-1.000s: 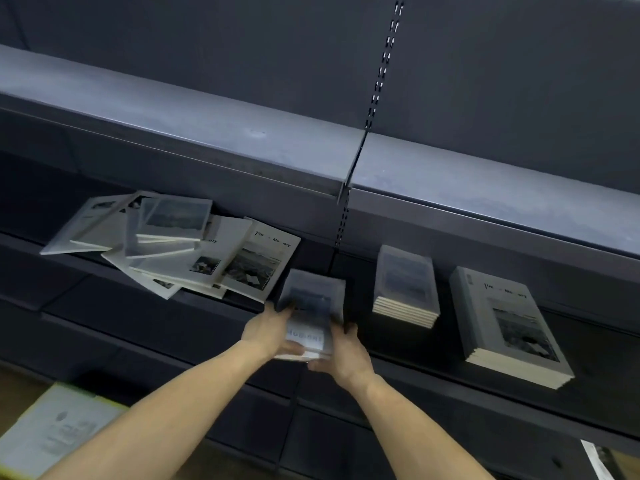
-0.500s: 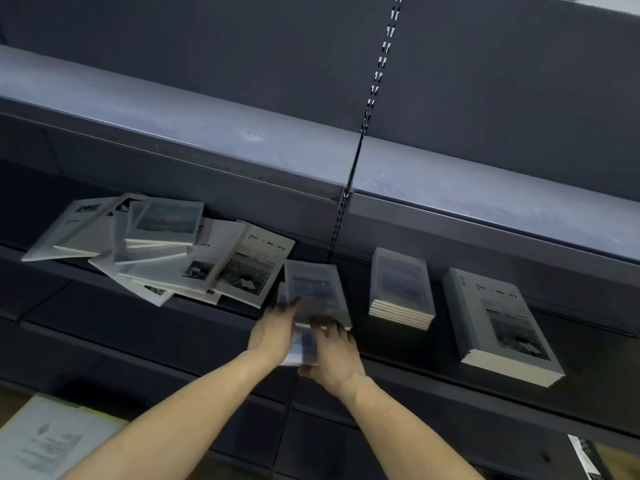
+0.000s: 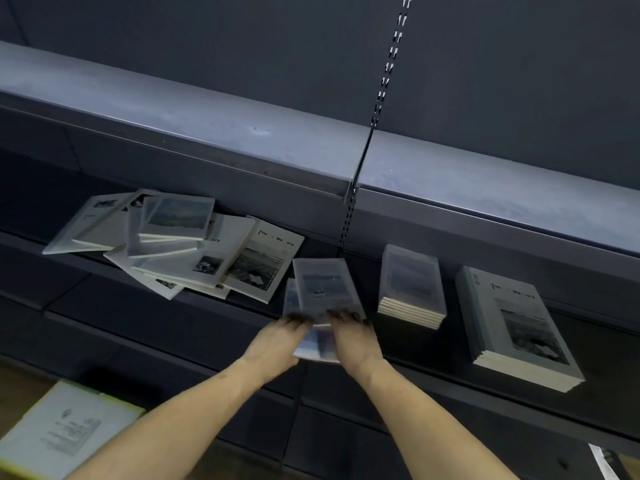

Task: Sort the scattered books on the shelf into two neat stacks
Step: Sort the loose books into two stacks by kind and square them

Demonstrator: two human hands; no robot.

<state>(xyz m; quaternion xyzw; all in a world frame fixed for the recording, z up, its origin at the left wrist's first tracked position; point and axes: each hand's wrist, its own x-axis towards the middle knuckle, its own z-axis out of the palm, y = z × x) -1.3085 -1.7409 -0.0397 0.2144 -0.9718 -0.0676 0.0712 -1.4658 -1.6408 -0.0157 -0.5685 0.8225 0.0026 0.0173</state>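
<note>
Gripping small books (image 3: pixel 323 289) w/ curled fingers, left hand (image 3: pixel 277 337) & right hand (image 3: pixel 355 336)

Both bare forearms reached forward and up from the bottom of the view, converging toward the middle. The left hand (image 3: pixel 277 339) sat palm-down with fingers curled at its tip, gripping from the left; the right hand (image 3: pixel 353 336) mirrored it just beside, fingers bent over, holding from the right. Fingertips were blurred.
</note>
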